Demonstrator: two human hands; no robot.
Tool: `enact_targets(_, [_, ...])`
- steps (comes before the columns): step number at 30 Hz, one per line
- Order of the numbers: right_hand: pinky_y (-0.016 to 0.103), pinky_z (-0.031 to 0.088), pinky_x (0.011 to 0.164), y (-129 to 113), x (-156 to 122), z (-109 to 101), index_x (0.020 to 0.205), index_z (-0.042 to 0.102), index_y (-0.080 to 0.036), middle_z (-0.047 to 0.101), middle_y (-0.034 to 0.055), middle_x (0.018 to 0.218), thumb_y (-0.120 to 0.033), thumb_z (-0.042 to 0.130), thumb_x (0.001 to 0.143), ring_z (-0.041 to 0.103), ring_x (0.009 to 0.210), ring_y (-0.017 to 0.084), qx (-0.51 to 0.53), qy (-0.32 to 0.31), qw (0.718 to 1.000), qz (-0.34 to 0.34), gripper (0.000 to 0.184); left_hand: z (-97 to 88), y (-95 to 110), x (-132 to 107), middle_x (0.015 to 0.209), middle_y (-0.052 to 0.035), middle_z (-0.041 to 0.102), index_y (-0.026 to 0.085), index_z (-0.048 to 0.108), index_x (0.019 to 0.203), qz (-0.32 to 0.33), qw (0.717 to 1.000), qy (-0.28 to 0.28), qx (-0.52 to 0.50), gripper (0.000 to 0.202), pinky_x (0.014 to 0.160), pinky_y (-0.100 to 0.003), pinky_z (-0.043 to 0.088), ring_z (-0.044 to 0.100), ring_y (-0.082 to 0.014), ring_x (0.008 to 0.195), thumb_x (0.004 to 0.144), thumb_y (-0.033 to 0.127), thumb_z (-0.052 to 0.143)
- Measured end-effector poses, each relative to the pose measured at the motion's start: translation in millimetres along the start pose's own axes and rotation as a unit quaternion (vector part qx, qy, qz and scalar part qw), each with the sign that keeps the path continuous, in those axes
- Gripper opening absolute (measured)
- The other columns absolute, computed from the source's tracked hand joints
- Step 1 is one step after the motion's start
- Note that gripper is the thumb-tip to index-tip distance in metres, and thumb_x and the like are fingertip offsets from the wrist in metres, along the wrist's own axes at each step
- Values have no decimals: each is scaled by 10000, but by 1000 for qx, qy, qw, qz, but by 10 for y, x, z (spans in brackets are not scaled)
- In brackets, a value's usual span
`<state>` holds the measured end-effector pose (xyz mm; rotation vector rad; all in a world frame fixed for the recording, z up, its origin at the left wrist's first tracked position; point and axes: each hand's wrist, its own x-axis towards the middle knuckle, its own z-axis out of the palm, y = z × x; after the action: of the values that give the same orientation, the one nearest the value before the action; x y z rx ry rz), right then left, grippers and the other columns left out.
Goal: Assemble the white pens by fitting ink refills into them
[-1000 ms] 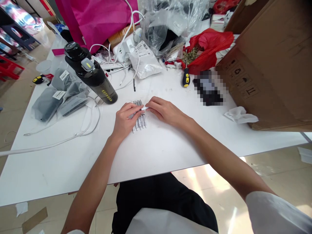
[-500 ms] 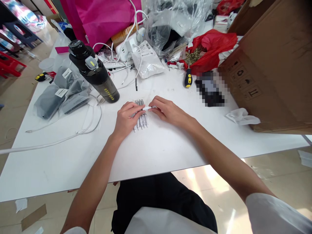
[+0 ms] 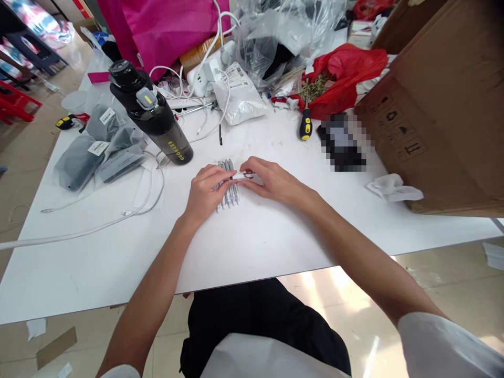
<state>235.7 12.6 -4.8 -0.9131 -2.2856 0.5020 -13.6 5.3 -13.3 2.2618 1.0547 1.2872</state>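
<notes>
Pen (image 3: 239, 176), white, between the two hands, crosswise over a row of pens (image 3: 229, 199) on the table (image 3: 252, 252). Left hand (image 3: 203, 190): thumb and fingers pinching the pen's left part; palm side hides some of the row. Right hand (image 3: 268, 179): fingers above the pen's right end, thumb below; cannot tell whether they press on it. Thumb tips of both hands close together.

Row: pens side by side, grey toward the far end, clear toward the near; count uncertain, partly covered.

Beyond the row, a thin black stick (image 3: 220, 134). Bottle (image 3: 157, 121), dark, beyond the left hand and to its left; bagged packets (image 3: 81, 160) further left. Screwdriver (image 3: 305, 124) beyond the right hand, near a red bag (image 3: 346, 73). Box (image 3: 444, 121) at far right, brown.
</notes>
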Motion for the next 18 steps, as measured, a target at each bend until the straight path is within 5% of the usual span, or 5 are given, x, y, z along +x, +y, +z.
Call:
enact_targets(5, [345, 423, 697, -10, -1, 2, 1123, 700, -222, 733, 106, 1053, -509, 384, 1224, 668, 852, 231, -68, -26, 997, 11, 438, 4, -3, -1, 956, -59, 810, 306, 905, 1169, -9, 1000, 1, -3, 177, 891, -424, 577, 712, -238, 911, 1041, 394, 819])
enact_targets(9, [336, 445, 717, -12, -5, 16, 1249, 645, -216, 771, 114, 1126, -557, 442, 1206, 700, 886, 241, -41, -18, 998, 32, 400, -8, 6, 5, 966, -67, 812, 299, 904, 1158, -12, 1000, -2, -2, 183, 886, -428, 570, 703, -242, 912, 1051, 409, 805])
enact_targets(14, [346, 425, 727, -1, -5, 15, 1121, 669, -218, 774, 103, 1061, -492, 377, 1229, 683, 870, 235, -67, -22, 997, 18, 415, -11, 7, 8, 941, -59, 807, 294, 902, 1160, 6, 1000, 4, 5, 174, 874, -421, 565, 698, -237, 892, 1056, 386, 798])
enact_targets(18, [334, 424, 711, -6, -11, 9, 1208, 656, -219, 786, 95, 1098, -520, 471, 1203, 694, 849, 226, -50, -17, 998, 33, 354, -9, 5, 6, 948, -62, 804, 300, 904, 1143, -1, 1000, -2, 8, 182, 880, -424, 565, 699, -243, 904, 1048, 420, 804])
